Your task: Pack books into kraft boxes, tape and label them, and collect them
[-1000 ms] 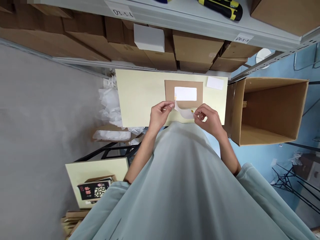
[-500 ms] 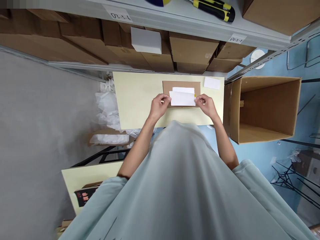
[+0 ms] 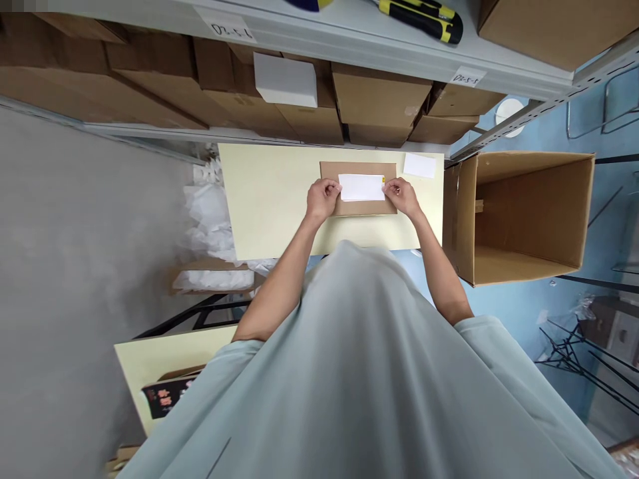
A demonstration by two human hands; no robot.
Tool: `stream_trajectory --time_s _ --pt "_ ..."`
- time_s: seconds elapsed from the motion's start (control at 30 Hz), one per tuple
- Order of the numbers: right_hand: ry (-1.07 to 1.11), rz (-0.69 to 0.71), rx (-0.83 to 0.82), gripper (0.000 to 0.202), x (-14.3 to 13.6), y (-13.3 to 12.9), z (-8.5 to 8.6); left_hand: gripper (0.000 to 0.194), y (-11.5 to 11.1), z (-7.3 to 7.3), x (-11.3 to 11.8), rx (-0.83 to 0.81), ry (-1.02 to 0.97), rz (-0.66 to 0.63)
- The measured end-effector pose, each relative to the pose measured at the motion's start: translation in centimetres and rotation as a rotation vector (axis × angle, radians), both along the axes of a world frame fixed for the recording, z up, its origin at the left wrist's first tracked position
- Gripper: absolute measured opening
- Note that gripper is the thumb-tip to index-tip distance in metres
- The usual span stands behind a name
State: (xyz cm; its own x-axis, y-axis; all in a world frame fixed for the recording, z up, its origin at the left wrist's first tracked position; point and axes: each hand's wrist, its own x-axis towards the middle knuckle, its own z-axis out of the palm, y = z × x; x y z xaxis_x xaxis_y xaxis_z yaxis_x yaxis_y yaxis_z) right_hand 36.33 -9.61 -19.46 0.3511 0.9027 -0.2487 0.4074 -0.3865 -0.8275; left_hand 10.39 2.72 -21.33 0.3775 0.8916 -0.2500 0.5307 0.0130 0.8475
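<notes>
White paper slip: held flat by its two ends over the brown cardboard piece (image 3: 359, 208), near the centre of the frame; the white paper slip (image 3: 362, 187) is marked by a small yellow patch (image 3: 383, 179) at its right end.
Left hand: placed at the slip's left end; the left hand (image 3: 322, 201) is closed narrowly, the edge pinched between thumb and fingers.
Right hand: placed at the opposite end, by the yellow patch; the right hand (image 3: 403, 197) is likewise narrowed to a pinch on the slip's edge.
Pale yellow tabletop: the cardboard piece is borne by the pale yellow tabletop (image 3: 272, 199), right of its middle.
Second white slip: laid on the tabletop's upper right corner, the second white slip (image 3: 419, 165) is touched by neither hand.
Open cardboard box: seen at the right of the frame, the open cardboard box (image 3: 460, 223) is turned with its opening to the right.
Metal shelf: cartons (image 3: 382, 96) are lined up beneath the metal shelf (image 3: 339, 43) along the top of the frame; a black-and-yellow tool handle (image 3: 424, 18) is rested on it.
</notes>
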Motion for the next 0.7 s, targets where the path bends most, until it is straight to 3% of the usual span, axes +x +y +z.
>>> stream_trajectory --time_s 0.43,0.7 --pt "-0.038 -0.015 -0.017 0.01 -0.4 0.3 -0.1 0.01 -0.1 -2.1 -0.1 0.135 0.034 -0.021" --pt "-0.131 -0.007 -0.054 0.012 -0.9 0.5 -0.2 0.017 -1.1 -1.8 0.3 0.202 0.067 0.005"
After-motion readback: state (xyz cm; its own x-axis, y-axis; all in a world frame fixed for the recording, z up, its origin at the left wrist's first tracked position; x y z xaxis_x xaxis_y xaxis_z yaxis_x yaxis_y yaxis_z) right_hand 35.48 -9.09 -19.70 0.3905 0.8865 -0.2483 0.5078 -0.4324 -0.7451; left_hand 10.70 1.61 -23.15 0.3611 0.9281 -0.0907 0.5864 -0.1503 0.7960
